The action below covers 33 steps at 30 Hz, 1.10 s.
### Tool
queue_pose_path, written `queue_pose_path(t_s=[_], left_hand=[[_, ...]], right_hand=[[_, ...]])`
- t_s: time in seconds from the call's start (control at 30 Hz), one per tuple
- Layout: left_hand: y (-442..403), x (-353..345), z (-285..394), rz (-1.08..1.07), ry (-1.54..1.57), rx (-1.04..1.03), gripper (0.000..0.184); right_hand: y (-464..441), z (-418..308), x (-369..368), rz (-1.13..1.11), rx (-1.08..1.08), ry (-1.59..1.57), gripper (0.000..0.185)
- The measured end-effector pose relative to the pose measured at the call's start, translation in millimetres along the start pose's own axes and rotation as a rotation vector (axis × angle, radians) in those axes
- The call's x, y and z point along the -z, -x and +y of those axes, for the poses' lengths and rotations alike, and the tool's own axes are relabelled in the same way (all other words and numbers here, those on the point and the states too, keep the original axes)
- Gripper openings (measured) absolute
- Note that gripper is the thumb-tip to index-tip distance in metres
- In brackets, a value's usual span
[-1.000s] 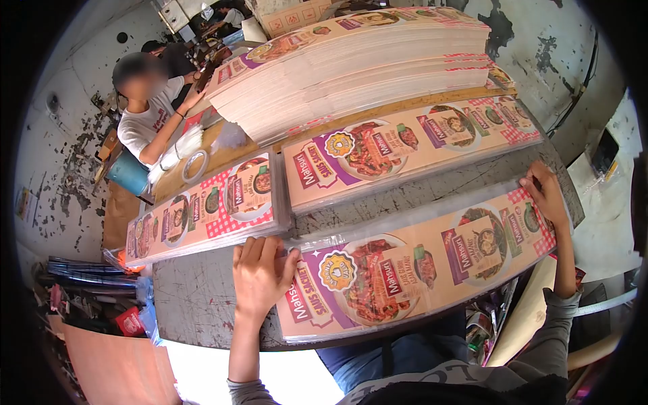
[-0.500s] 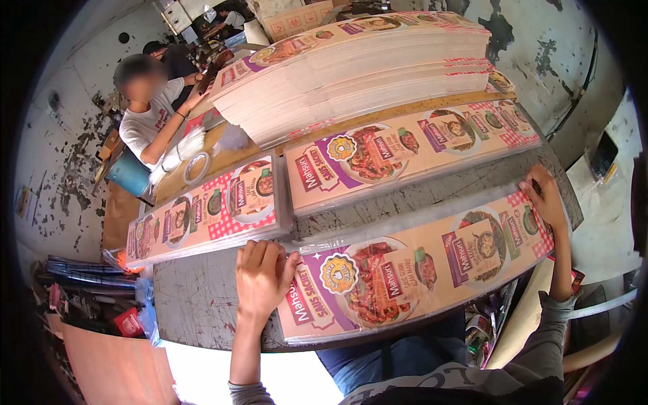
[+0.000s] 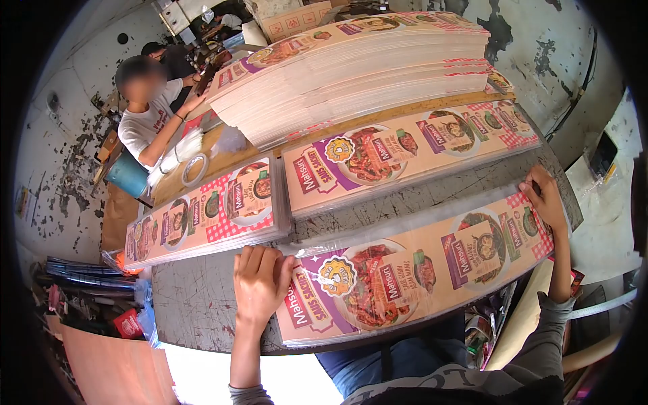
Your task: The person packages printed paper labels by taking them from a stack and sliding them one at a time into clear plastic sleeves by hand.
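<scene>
A long printed food banner stack in clear plastic lies along the near edge of the grey table. My left hand is at its left end, fingers curled and thumb at the plastic's upper left corner. At the right end, my right hand has its thumb and fingers closed on the upper corner of the plastic. Behind lies a second banner stack, and a shorter-looking stack sits to the left, touching or nearly touching it.
A tall pile of printed sheets stands at the back. Left of it are a tape roll, white strips and a blue bucket. A co-worker sits at the far left, another person behind.
My left hand has shifted very slightly at the left end of the near stack. My right hand has moved slightly on its corner. The stacks stay in place.
</scene>
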<state>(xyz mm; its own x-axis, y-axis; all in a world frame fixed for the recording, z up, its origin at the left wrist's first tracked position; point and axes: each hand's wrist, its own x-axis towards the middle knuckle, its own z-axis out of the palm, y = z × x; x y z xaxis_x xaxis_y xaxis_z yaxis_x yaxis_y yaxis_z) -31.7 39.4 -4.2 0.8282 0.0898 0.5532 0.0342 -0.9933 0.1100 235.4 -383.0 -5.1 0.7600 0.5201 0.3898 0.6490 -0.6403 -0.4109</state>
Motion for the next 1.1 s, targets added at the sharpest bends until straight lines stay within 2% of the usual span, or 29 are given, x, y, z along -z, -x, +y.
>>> queue_pose_path(t_s=[1.1], left_hand=[[-2.8, 4.3, 3.2, 0.017, 0.023, 0.005, 0.014]], right_hand=[[-0.7, -1.4, 0.5, 0.017, 0.001, -0.002, 0.022]])
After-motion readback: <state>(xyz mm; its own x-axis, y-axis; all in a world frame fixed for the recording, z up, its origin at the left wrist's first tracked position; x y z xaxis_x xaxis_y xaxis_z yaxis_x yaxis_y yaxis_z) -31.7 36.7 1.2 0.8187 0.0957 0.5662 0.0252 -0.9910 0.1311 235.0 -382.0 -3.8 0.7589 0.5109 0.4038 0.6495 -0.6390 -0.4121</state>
